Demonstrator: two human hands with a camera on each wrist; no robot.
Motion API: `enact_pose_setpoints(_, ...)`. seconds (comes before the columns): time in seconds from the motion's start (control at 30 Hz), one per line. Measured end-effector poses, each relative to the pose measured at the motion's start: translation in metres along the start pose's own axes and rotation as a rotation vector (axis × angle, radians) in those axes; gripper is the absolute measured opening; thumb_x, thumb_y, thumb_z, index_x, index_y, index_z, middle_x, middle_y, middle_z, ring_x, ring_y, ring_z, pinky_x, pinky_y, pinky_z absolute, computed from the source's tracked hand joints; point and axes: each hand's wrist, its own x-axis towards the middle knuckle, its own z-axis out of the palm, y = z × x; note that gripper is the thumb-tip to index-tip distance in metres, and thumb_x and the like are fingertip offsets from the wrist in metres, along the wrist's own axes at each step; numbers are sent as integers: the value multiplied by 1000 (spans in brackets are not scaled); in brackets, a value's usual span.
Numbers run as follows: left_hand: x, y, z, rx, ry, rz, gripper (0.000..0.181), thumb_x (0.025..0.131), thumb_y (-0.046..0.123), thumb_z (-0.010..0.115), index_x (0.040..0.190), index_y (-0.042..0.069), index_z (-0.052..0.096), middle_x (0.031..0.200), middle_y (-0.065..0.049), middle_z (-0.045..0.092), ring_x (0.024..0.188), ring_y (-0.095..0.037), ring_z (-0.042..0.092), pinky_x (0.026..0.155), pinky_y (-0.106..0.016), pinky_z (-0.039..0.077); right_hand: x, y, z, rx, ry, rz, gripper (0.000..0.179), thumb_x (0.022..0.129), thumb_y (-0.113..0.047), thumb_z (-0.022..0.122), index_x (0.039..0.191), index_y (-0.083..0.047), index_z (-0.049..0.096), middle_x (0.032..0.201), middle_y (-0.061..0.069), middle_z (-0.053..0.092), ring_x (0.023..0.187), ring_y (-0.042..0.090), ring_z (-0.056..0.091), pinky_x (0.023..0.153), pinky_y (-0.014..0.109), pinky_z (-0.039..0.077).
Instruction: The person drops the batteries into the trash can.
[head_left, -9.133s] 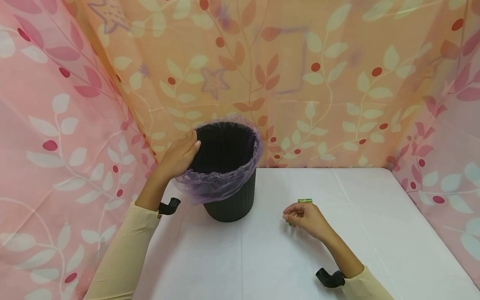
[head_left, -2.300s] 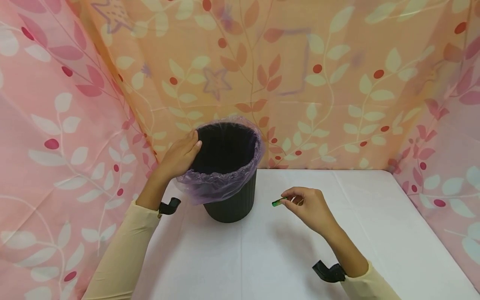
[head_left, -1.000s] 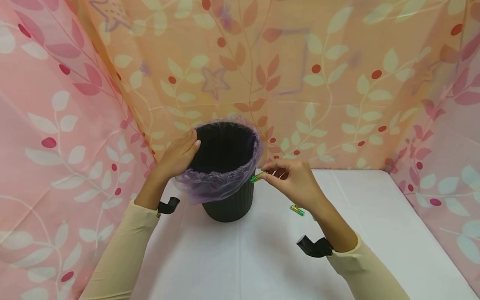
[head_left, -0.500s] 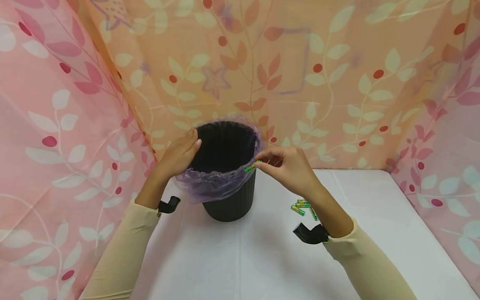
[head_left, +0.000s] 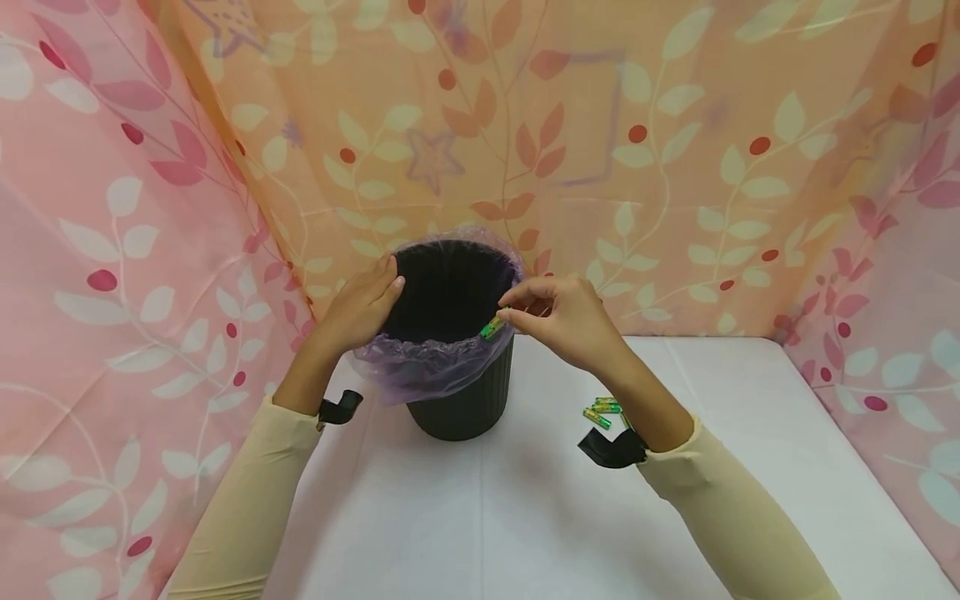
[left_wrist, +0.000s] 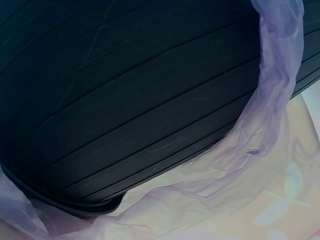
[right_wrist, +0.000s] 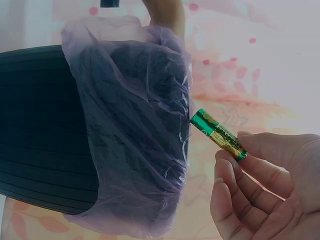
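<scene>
Head view: A person's left hand (head_left: 363, 304) rests with straight fingers against the rim of a black bin (head_left: 461, 417) at nine o'clock, twelve being the far side, apparently to steady it. A purple liner (head_left: 442, 371) is folded over the rim, presumably so it stays put. At four o'clock on the rim, the right hand (head_left: 558, 312) pinches a green-and-gold battery (head_left: 492, 327) near one end, seemingly to leave the other end free; whether it touches the liner is unclear. More batteries (head_left: 597, 418) lie loose toward four o'clock on the white table (head_left: 555, 533), handy to the right.
</scene>
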Motion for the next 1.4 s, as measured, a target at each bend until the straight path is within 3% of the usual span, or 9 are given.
enact_pose_setpoints(0.13, 0, 0, 0, 6, 0, 1, 63, 112, 34, 25, 158, -7, 15, 167, -21, 9, 156, -33, 5, 125, -50, 3, 6, -2, 1, 33, -9, -10, 8, 89, -18, 80, 96, -14, 79, 81, -4, 71, 68, 14, 67, 62, 31, 59)
enact_pose_setpoints(0.4, 0, 2, 0, 6, -4, 2, 62, 112, 33, 25, 158, -7, 15, 167, -21, 8, 156, -33, 5, 125, -50, 3, 27, -5, 6, -7, -18, -40, 8, 88, -18, 80, 95, -13, 80, 83, -5, 73, 70, 11, 67, 64, 29, 56)
enact_pose_setpoints(0.67, -2, 3, -1, -5, 4, -1, 62, 112, 34, 26, 157, -8, 15, 167, -22, 10, 155, -34, 6, 125, -51, 3, 45, -6, 15, -13, -54, -15, 8, 87, -14, 81, 93, -10, 80, 83, -2, 75, 70, 11, 70, 66, 28, 57)
enact_pose_setpoints(1.03, -1, 0, 2, -2, 1, 0, 63, 112, 35, 25, 157, -8, 15, 167, -21, 9, 156, -33, 5, 125, -51, 3, 61, 3, 34, -14, -131, 2, 10, 89, -13, 79, 96, -5, 78, 84, 2, 75, 69, 15, 67, 65, 27, 55)
enact_pose_setpoints(1.4, 1, -1, 1, 7, 1, 3, 64, 112, 36, 24, 157, -7, 14, 167, -20, 8, 156, -32, 4, 125, -49, 3, 64, 7, 37, 38, -120, 49, 11, 90, -8, 77, 98, 0, 78, 85, 8, 75, 64, 20, 67, 63, 28, 58)
